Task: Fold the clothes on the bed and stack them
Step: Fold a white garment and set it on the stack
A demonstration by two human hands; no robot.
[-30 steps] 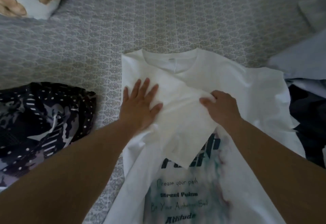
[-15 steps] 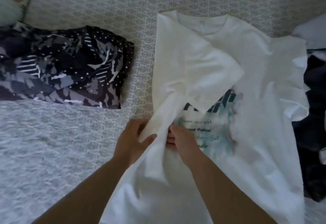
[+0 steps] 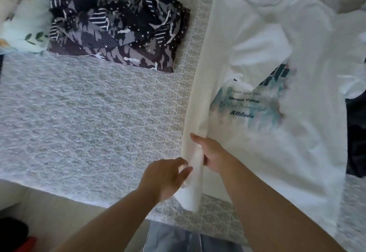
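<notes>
1. A white cotton T-shirt with a teal and black printed text graphic [image 3: 287, 132] is lying flat, front up, on the bed with a grey-white patterned cover [image 3: 89, 123]; its collar is pointing away from the person.
2. The T-shirt's left side is lying folded inward as a long narrow strip, and one short sleeve is lying folded across the chest, partly covering the print.
3. The left hand [image 3: 164, 178] is staying at the T-shirt's lower left edge; its fingers [image 3: 185, 170] are curling around the folded strip and pinching it against the thumb.
4. The right hand [image 3: 212, 152] is resting just beside the left hand, on the same strip; its fingers are tucking under the fold and gripping the cloth, pressed together.
5. A folded dark garment with a grey, black and white camouflage-like pattern [image 3: 118, 29] is lying left of the T-shirt, well apart from it.
6. A pale pillow with a leaf print [image 3: 25, 27] is touching the far left side of this dark garment.
7. Another dark cloth [image 3: 356, 132] is showing at the T-shirt's right edge.
</notes>
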